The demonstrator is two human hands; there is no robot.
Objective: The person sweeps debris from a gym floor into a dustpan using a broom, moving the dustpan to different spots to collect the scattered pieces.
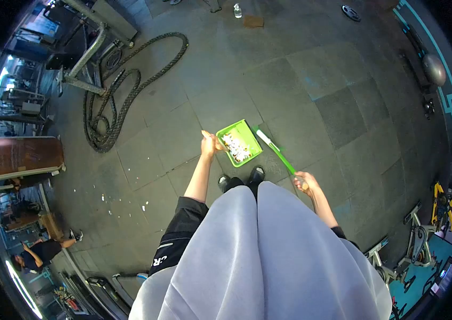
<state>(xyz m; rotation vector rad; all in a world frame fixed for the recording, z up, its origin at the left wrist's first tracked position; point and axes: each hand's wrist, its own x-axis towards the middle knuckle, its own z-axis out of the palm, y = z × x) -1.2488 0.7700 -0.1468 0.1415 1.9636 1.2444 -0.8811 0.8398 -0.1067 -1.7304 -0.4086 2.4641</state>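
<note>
My left hand (211, 144) grips the left side of a lime-green dustpan (248, 135), held in front of my feet. White scraps of litter (235, 147) lie in the pan, mostly toward its left and near part. In my right hand (306, 183) is the handle of a green hand brush (283, 159). The brush slants up and left, its white-and-green head close to the pan's right side but apart from it. Fingers of both hands are wrapped round what they hold.
More white scraps (145, 207) are scattered on the dark tiled floor to the left. A thick black rope (124, 101) lies coiled by a metal gym frame (84, 61). Exercise bikes (420, 240) stand at lower right. A bottle (237, 10) is far ahead; another person (44, 253) is at lower left.
</note>
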